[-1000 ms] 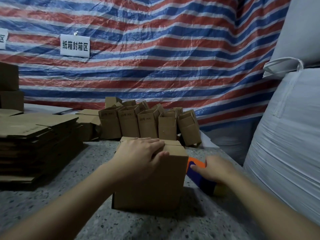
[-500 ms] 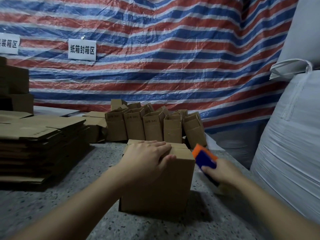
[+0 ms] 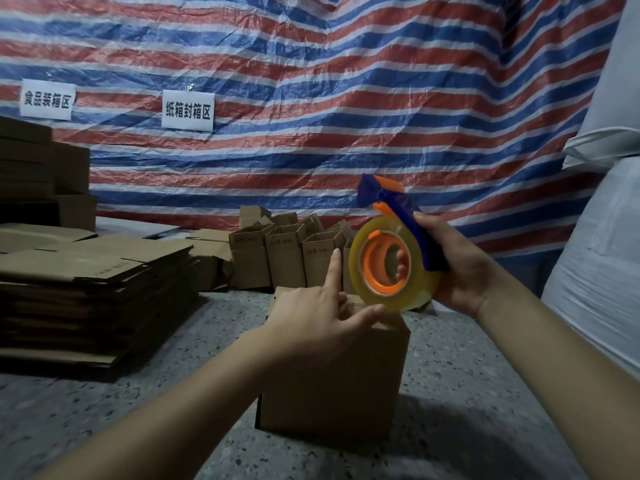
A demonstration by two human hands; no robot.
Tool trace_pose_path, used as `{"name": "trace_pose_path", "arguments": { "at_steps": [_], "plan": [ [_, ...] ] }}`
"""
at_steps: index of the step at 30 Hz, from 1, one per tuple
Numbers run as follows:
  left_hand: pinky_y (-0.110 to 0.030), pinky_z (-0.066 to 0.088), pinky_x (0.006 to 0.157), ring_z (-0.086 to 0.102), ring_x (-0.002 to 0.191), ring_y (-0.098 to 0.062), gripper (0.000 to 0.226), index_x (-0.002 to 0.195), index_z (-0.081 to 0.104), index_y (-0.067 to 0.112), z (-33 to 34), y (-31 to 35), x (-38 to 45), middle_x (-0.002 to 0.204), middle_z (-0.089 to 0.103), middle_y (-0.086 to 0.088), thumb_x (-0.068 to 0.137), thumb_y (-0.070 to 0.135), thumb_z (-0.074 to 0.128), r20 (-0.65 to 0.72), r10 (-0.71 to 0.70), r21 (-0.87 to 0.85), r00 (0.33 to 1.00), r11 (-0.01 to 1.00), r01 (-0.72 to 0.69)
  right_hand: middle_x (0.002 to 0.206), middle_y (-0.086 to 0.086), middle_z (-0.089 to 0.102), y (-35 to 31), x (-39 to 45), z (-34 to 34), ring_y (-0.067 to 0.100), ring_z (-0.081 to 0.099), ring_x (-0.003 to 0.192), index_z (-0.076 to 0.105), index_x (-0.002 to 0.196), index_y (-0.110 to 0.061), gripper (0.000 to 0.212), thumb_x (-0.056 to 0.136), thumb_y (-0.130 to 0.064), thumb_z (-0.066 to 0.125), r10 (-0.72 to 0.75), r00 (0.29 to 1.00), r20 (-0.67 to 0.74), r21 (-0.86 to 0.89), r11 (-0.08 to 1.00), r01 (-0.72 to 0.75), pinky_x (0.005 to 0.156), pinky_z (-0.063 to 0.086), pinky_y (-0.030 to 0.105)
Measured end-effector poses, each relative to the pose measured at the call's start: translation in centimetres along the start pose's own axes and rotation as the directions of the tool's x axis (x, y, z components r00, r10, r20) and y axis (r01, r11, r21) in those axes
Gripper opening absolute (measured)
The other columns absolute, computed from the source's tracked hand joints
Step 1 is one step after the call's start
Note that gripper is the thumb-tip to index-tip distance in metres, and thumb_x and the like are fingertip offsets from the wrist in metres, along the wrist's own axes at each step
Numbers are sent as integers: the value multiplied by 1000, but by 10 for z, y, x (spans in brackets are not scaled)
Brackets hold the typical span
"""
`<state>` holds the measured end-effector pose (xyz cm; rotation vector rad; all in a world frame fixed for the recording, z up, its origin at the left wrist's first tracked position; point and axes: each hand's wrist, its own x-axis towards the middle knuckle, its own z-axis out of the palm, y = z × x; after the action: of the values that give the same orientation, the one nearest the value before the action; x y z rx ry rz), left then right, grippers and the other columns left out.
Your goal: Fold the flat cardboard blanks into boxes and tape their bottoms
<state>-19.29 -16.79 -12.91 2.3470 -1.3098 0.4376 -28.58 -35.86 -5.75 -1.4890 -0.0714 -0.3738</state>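
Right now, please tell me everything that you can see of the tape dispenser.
The tape dispenser has a dark blue plastic frame with orange parts: an orange hub inside the roll and an orange piece near its top end. It carries a roll of clear yellowish tape. The right hand grips its blue handle and holds it in the air, tilted, above the far right corner of the cardboard box. The left hand reaches toward the roll with forefinger and thumb extended.

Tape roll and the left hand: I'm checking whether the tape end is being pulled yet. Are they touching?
Cannot tell. In the head view the left hand points a finger beside the tape roll and its thumb overlaps the roll's lower edge, but no plain contact shows.
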Motion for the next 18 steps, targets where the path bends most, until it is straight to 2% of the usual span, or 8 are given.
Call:
{"name": "trace_pose_path", "arguments": {
  "at_steps": [3,6,8,10,11,14,16,18],
  "plan": [
    [-30,55,70,65,79,-8,122,150,-31,24,1,4,0,100,73,6,60,100,3,-17,-48,-24,999,999,48,90,7,70,8,1,15,15,68,73,79,104,-16,38,92,-49,63,38,999,34,0,999,-38,64,58,32],
    [-29,52,66,62,75,-8,122,152,-27,25,4,5,0,89,70,7,61,101,5,-42,-94,-8,995,996,93,93,9,68,10,5,17,15,66,72,74,118,-9,54,93,-55,61,55,998,-2,12,998,-55,62,57,31],
    [-28,50,63,61,73,-8,123,152,-24,25,6,4,0,88,70,7,60,102,4,-49,-114,6,992,993,115,99,13,68,8,5,16,19,67,78,73,119,-10,58,92,-59,58,68,998,11,-34,997,-68,68,61,34],
    [-28,50,63,61,75,-8,124,153,-22,25,8,2,2,91,70,7,60,102,4,-55,-125,19,991,992,126,109,18,68,5,6,17,25,66,90,76,115,-16,52,92,-59,58,90,995,46,-107,991,-85,83,61,42],
    [-28,50,63,62,77,-8,124,154,-21,24,9,2,2,94,70,8,61,102,5,-57,-124,23,991,992,125,107,17,68,4,7,19,25,66,89,77,113,-17,49,92,-57,59,100,994,49,-136,986,-93,83,60,42],
    [-24,47,61,60,76,-3,122,156,-13,27,8,1,4,94,70,12,61,101,2,-32,-115,-42,993,993,114,86,11,68,-3,15,14,20,66,71,74,108,-9,50,88,-54,64,159,987,-12,-211,965,-158,65,59,33],
    [-24,44,63,58,76,0,108,156,5,31,1,0,6,87,66,15,69,94,-2,0,-158,-207,987,966,154,87,12,69,-13,19,7,22,66,74,72,110,-9,53,82,-55,69,244,969,-20,-255,936,-241,69,59,36],
    [-34,46,81,59,88,-9,69,143,35,30,-9,-2,11,95,62,11,95,70,6,21,-231,-381,973,898,221,92,12,72,-25,24,0,23,68,76,70,114,-9,58,76,-53,73,300,954,-23,-305,906,-293,70,60,35]
  ]
}}
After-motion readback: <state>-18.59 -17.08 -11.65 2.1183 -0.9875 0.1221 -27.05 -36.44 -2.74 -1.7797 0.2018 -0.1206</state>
